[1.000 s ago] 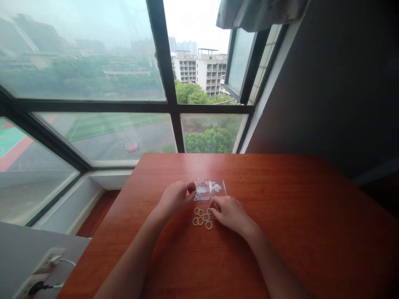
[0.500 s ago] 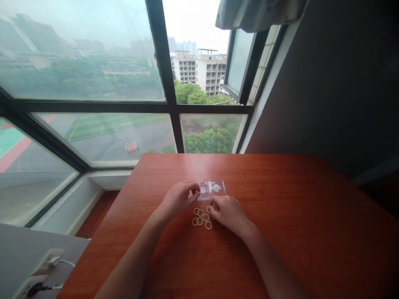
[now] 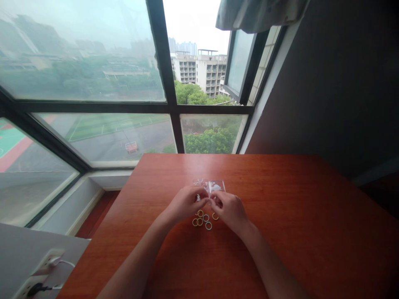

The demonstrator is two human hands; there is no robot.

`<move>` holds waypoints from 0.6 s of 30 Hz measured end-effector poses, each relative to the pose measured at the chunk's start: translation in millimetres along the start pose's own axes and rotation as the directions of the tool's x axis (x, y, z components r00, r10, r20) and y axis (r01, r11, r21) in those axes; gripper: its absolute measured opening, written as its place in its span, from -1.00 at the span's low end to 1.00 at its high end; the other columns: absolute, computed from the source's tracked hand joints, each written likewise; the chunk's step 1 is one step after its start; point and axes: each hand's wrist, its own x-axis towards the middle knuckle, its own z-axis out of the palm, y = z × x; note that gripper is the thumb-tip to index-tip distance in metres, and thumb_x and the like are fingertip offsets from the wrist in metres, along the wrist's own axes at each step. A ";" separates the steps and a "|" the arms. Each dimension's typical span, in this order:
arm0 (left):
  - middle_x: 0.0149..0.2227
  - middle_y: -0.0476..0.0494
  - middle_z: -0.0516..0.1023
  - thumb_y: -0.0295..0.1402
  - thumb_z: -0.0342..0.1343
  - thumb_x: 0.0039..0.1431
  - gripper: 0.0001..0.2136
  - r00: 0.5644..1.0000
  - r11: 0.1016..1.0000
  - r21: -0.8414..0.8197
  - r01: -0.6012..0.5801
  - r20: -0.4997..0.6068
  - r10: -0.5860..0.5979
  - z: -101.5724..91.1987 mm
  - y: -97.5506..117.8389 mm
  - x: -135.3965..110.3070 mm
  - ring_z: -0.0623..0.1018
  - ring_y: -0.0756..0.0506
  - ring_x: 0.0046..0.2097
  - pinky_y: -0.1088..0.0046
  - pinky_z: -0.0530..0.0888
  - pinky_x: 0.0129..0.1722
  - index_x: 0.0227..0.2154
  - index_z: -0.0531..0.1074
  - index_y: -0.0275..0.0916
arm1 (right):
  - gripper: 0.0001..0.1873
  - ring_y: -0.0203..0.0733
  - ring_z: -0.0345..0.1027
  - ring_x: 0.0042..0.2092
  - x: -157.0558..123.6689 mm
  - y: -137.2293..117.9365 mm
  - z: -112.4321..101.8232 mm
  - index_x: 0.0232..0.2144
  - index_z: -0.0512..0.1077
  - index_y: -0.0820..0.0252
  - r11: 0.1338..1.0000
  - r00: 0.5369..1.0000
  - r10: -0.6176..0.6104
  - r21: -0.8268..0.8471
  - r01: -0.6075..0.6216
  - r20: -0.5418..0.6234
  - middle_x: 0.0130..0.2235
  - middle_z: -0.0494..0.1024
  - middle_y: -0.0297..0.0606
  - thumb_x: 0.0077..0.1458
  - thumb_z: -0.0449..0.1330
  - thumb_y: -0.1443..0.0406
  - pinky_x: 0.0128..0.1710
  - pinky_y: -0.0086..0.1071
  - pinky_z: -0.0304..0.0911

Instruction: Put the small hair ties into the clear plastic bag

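While fingertips meet over the reddish wooden surface [image 3: 280,216], left hand [image 3: 186,203] and right hand [image 3: 229,209] sit close together, thumbs and forefingers nearly touching at one spot. Both curled into a pinch; looks like something small held between the meeting fingertips, but too small and blurred to say what. Can't tell which hand actually has it.

Just beyond the fingertips, partly hidden behind them: small clear plastic case [image 3: 215,185], flat on the surface, with whitish and reddish bits inside. Contents not resolvable.

Just under and nearer than the fingertips: loose cluster of small pale rings [image 3: 203,220] lying flat on the surface. About five visible, some touching each other, one ring [image 3: 215,216] slightly apart, tucked by the right hand's knuckles. Neither hand touching the cluster as far as can be seen.

Forearms bare, coming in from the near edge, converging toward the middle.

Far beyond the hands: big window with dark frame [image 3: 170,108], hazy buildings and trees outside. Off past the left forearm, low down: white power strip [image 3: 40,270] with a plug and cable in it. Dark wall beyond the right hand.
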 end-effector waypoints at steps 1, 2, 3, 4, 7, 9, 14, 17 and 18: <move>-0.48 -0.01 0.49 -0.42 0.04 0.12 -0.86 1.000 1.000 -0.008 -0.001 0.006 0.001 0.4 0.7 0.3 0.39 0.04 -0.44 0.59 0.24 -0.45 -0.44 0.49 -0.26 | -0.92 -0.28 0.36 -0.42 0.0 0.0 -0.1 -0.32 0.47 0.10 1.000 1.000 -0.002 -0.001 0.002 -0.004 -0.49 0.51 -0.39 0.08 0.18 0.30 -0.37 -0.47 0.07; -0.48 -0.01 0.50 -0.43 0.03 0.12 -0.86 1.000 1.000 -0.012 -0.001 0.008 0.001 0.9 1.2 0.6 0.40 0.04 -0.44 0.59 0.25 -0.45 -0.43 0.50 -0.26 | -0.92 -0.28 0.35 -0.42 0.0 -0.2 -0.4 -0.33 0.47 0.11 1.000 1.000 -0.003 -0.003 0.003 -0.003 -0.48 0.51 -0.38 0.08 0.18 0.30 -0.37 -0.47 0.07; -0.48 -0.01 0.50 -0.43 0.03 0.11 -0.86 1.000 1.000 -0.011 -0.002 0.008 0.002 1.5 1.4 0.8 0.40 0.04 -0.44 0.59 0.25 -0.45 -0.44 0.50 -0.26 | -0.92 -0.28 0.35 -0.42 0.1 -0.5 -0.7 -0.33 0.47 0.11 1.000 1.000 -0.003 -0.006 0.003 0.002 -0.48 0.51 -0.38 0.09 0.17 0.30 -0.37 -0.47 0.07; -0.49 -0.01 0.50 -0.44 0.03 0.11 -0.86 1.000 1.000 -0.005 -0.003 0.008 0.003 2.1 1.5 1.0 0.41 0.04 -0.44 0.59 0.25 -0.44 -0.45 0.49 -0.26 | -0.91 -0.28 0.35 -0.42 0.2 -0.9 -1.1 -0.33 0.47 0.11 1.000 1.000 -0.001 -0.010 0.001 0.010 -0.48 0.51 -0.38 0.09 0.17 0.30 -0.37 -0.47 0.07; -0.50 -0.01 0.49 -0.43 0.03 0.11 -0.86 1.000 0.999 0.035 -0.002 -0.003 0.002 2.1 -0.2 0.8 0.40 0.04 -0.45 0.58 0.25 -0.45 -0.48 0.47 -0.26 | -0.89 -0.27 0.36 -0.40 0.8 -2.5 -2.7 -0.30 0.47 0.10 1.000 0.999 0.009 -0.028 -0.008 0.042 -0.45 0.52 -0.37 0.12 0.14 0.29 -0.35 -0.47 0.09; -0.48 -0.01 0.50 -0.42 0.03 0.11 -0.87 1.000 0.997 0.072 0.010 -0.022 -0.008 -0.7 -2.9 0.0 0.40 0.03 -0.44 0.58 0.25 -0.45 -0.48 0.46 -0.26 | -0.88 -0.26 0.37 -0.38 1.1 -3.5 -3.7 -0.29 0.47 0.09 0.999 0.998 0.020 -0.043 -0.018 0.060 -0.44 0.53 -0.36 0.13 0.13 0.28 -0.34 -0.46 0.09; -0.42 -0.04 0.51 -0.41 0.04 0.11 -0.90 0.994 0.978 0.204 0.044 -0.106 -0.022 -12.6 -12.6 -2.5 0.41 0.00 -0.39 0.55 0.25 -0.42 -0.45 0.44 -0.23 | -0.89 -0.27 0.37 -0.39 1.4 -5.5 -6.0 -0.34 0.46 0.09 0.998 0.994 0.038 -0.061 -0.031 0.104 -0.45 0.53 -0.37 0.15 0.12 0.28 -0.36 -0.46 0.07; -0.41 -0.05 0.52 -0.40 0.04 0.10 -0.91 0.992 0.961 0.265 0.074 -0.116 -0.044 -15.2 -16.7 -3.2 0.43 -0.02 -0.38 0.54 0.25 -0.40 -0.44 0.44 -0.22 | -0.89 -0.29 0.36 -0.41 0.9 -6.2 -5.8 -0.35 0.45 0.09 0.998 0.993 0.018 -0.056 -0.012 0.118 -0.44 0.53 -0.39 0.16 0.11 0.29 -0.38 -0.46 0.05; -0.41 -0.05 0.52 -0.39 0.04 0.10 -0.91 0.992 0.957 0.278 0.083 -0.112 -0.053 -14.8 -17.6 -3.2 0.43 -0.03 -0.37 0.53 0.25 -0.40 -0.44 0.44 -0.21 | -0.89 -0.29 0.35 -0.42 0.8 -6.3 -5.5 -0.35 0.45 0.09 0.998 0.993 0.014 -0.056 -0.007 0.121 -0.44 0.53 -0.39 0.16 0.10 0.29 -0.39 -0.46 0.05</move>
